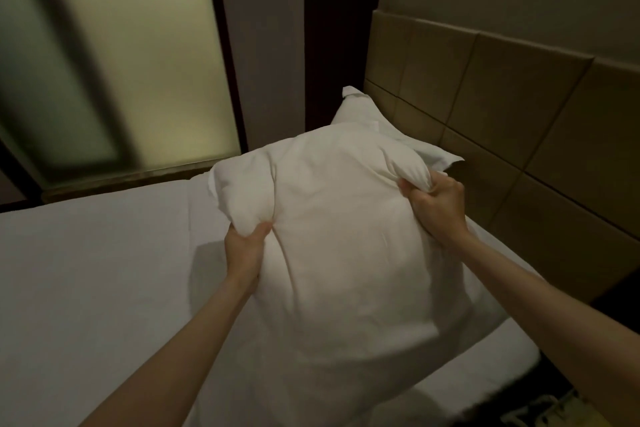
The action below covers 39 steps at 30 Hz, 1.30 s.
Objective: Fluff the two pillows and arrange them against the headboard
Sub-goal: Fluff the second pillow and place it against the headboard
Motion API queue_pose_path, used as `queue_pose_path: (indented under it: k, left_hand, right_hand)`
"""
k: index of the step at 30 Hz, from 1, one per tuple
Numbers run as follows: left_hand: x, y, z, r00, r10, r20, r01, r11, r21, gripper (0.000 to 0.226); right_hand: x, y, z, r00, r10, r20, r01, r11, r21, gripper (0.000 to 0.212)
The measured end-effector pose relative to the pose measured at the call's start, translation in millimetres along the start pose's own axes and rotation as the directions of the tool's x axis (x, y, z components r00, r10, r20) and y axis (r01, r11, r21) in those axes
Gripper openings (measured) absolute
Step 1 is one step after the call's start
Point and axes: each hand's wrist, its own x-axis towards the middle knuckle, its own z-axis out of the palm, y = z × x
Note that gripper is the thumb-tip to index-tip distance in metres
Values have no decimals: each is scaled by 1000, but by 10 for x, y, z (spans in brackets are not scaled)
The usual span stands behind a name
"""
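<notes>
I am fluffing the first pillow (346,246) above the bed (86,270), holding it in both hands.

My left hand (247,246) is closing its grip on a bunch of the cover at the left side, and my right hand (434,204) is closing its grip on the upper right corner, so the pillow is hanging in the air in front of me, a little tilted. The second pillow (360,111) is lying behind it, touching the headboard (519,114), but it is looking flat and one corner is sticking up. I am judging that the task is near its beginning: this pillow is not yet placed, and the other one is waiting for fluffing and arranging.
</notes>
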Motion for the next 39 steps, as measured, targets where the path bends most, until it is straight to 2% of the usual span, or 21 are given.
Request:
queue_pose_path:
  k: [7,12,16,22,26,28,30,32,33,35,36,39]
  left_hand:
    - [195,-311,475,999,-33,31,31,997,69,47]
    - [322,-537,838,987,-51,155,31,991,133,54]
    - [337,-688,1227,960,-131,247,92,983,162,52]
    - [240,-920,2083,886,-277,372,219,957,193,53]
    - [204,-1143,2826,810,-366,458,208,910,359,53]
    - [217,-1250,3168,751,-425,505,205,877,434,44]
    - [267,-1340,3497,736,-442,514,154,848,508,38]
    - [339,-1405,3757,754,-426,501,85,819,568,36]
    - [379,-1427,3851,767,-422,484,67,802,593,40]
    - [435,-1480,4040,802,-420,424,63,766,640,48]
    - [450,-1494,4096,817,-419,397,68,752,655,50]
    - [515,-1521,4264,841,-398,368,46,729,683,48]
  right_hand:
    - [229,423,-21,999,32,-4,-32,993,-111,34]
    - [432,638,-105,1000,-5,8,6,974,-226,36]
    - [575,809,-294,998,-58,13,60,950,-306,40]
    - [922,1180,-796,978,-203,46,196,830,-522,36]
    - [1205,1660,-1186,961,-263,82,252,718,-648,35]
    - [1288,1999,-1329,953,-289,95,271,667,-694,32]
    - [1341,2396,-1410,947,-284,149,303,643,-703,34]
    - [1310,2837,-1411,961,-165,223,277,626,-729,40]
    - [1269,3040,-1392,963,-27,268,234,582,-779,42]
    - [1192,3457,-1357,908,278,313,164,451,-877,40]
    - [1158,3611,-1335,877,363,314,147,419,-896,41]
    - [1223,3870,-1291,865,408,291,78,464,-882,52]
